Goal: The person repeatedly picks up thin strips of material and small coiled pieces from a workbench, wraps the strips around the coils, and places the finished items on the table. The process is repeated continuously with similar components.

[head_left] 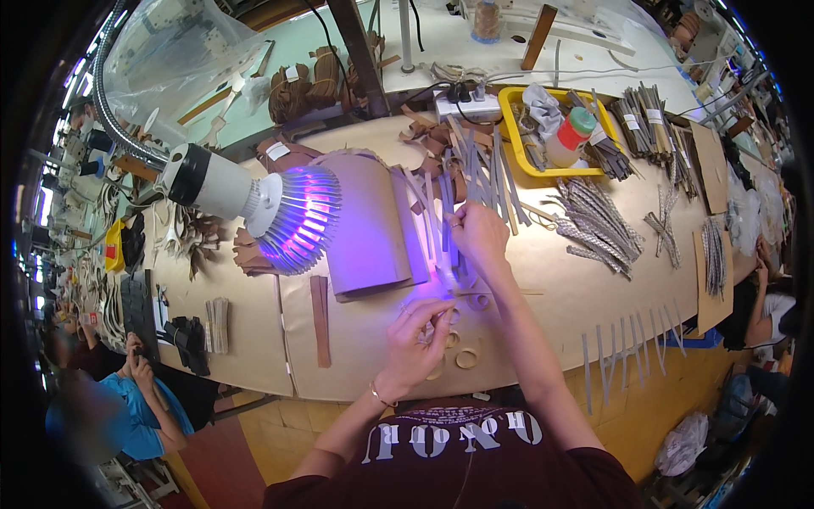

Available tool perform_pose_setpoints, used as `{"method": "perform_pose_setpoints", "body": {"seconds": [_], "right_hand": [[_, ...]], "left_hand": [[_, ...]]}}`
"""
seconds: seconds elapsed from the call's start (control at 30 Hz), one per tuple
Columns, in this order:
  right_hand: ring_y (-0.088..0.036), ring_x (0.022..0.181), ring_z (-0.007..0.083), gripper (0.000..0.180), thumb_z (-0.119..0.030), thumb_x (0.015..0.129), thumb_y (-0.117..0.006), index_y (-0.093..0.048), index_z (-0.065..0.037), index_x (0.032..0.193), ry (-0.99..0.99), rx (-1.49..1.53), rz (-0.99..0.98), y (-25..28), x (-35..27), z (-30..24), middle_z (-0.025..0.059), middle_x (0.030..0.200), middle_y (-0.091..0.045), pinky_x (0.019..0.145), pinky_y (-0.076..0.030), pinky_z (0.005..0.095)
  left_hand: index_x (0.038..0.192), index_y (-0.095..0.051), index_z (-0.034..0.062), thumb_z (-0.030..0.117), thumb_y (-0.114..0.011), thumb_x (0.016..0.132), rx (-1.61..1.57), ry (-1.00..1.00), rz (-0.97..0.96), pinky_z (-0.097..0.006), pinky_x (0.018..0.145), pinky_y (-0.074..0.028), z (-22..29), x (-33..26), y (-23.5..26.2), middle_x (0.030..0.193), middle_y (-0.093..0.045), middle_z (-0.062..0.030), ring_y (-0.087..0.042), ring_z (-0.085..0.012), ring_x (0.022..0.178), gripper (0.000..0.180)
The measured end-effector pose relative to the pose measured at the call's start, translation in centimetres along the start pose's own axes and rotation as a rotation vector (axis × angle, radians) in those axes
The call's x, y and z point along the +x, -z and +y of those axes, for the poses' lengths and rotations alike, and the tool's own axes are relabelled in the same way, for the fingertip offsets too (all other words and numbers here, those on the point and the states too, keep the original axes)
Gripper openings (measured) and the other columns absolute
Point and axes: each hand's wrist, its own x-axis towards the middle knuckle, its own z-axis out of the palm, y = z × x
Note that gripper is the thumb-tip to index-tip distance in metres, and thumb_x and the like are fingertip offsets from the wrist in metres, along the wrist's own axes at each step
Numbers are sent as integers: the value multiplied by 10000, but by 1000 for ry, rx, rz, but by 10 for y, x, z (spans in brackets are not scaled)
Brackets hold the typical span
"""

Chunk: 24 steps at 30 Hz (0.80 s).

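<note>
While the lamp (288,216) is throwing violet light on the worktop (577,288), I'm seeing the right hand (476,235) pinching its grip together on a grey strip (447,212) standing among others, and the left hand (417,339) closing its fingers on a thin stick (487,293) just beside small tan rings (465,358); a yellow tray (511,106) is sitting well apart

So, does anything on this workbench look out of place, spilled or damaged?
Nothing looks spilled or damaged. The grey strips lie in a loose, crossed pile past the right hand, and several hang over the bench's near edge. The left hand pinches a thin stick beside tan rings.
</note>
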Motion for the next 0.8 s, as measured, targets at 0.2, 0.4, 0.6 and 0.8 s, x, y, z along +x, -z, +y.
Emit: {"method": "perform_pose_setpoints", "body": {"seconds": [0.2, 0.4, 0.6, 0.8], "right_hand": [[-683, 782, 363, 284, -321, 901, -629, -707, -50, 870, -55, 197, -26, 29, -1, 19, 176, 776, -698, 704, -519, 462], [-686, 791, 366, 276, -326, 892, -663, -702, -54, 858, -122, 21, -4, 48, 14, 41, 178, 786, -701, 713, -518, 469], [-671, 700, 297, 317, -375, 893, -674, -660, -61, 937, -21, -39, 303, 36, 12, 51, 97, 716, -681, 645, -498, 440], [-666, 714, 296, 332, -379, 862, -707, -674, -56, 930, 4, -61, 231, 19, 14, 35, 95, 730, -677, 643, -494, 429]], "left_hand": [[1018, -696, 16, 7, -672, 858, 3, -60, 6, -274, 598, -449, -5, 21, -2, 892, -677, -97, -567, -157, 665, 161], [1167, -610, 45, 162, -656, 909, 239, 6, -180, -410, 796, -504, -27, 44, -19, 1129, -606, -136, -635, -285, 931, 287], [1198, -620, 90, 218, -664, 902, 452, -126, -395, -435, 855, -479, -46, 24, -32, 1207, -572, -134, -601, -330, 996, 326], [1068, -659, 62, 174, -655, 901, 448, -189, -329, -434, 820, -485, -56, 15, -35, 1132, -616, -107, -613, -323, 975, 201]]}}
